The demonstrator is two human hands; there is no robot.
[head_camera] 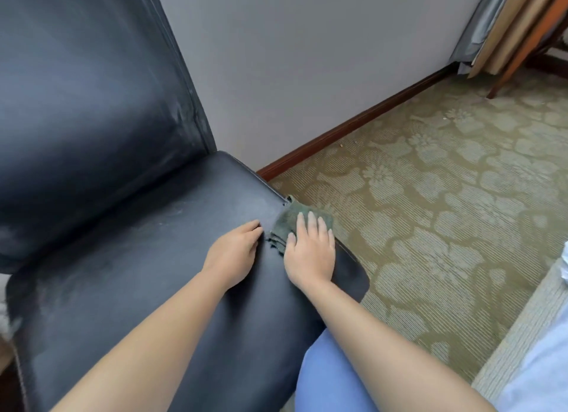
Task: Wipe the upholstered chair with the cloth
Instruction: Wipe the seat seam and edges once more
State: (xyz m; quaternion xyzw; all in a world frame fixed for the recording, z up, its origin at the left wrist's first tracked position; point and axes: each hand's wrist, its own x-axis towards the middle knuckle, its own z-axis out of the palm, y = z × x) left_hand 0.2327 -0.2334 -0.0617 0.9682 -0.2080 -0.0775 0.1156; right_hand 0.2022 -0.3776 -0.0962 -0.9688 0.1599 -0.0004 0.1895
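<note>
Your blue-clad knee (329, 378) sat nearest the lens, pushed up against the front of the upholstered chair (129, 258), with both bare forearms reaching over it toward the seat's right edge. The cloth (290, 219), dark green and bunched, lay on that right edge of the chair seat, partly hanging past it above the carpet (445, 202). Your right hand (310, 251) pressed flat on the cloth, its fingers (312, 224) straight and slightly spread, curled round nothing. Your left hand (235, 253) rested on the leather just beside the cloth, toward the middle of the seat; its fingers looked loosely bent against the surface and held nothing, though their tips were hard to read.

To do that stroke well, I judge you needed the cloth spread wider under the palm, since a bunched wad touches little leather. You had dull, dusty patches toward the rear of the seat and low on the chair back, so long overlapping passes from the back of the seat forward would have served better than short dabs at the edge. The left hand was well placed to brace the chair. The likely fault was the cloth slipping off the seat edge.
</note>
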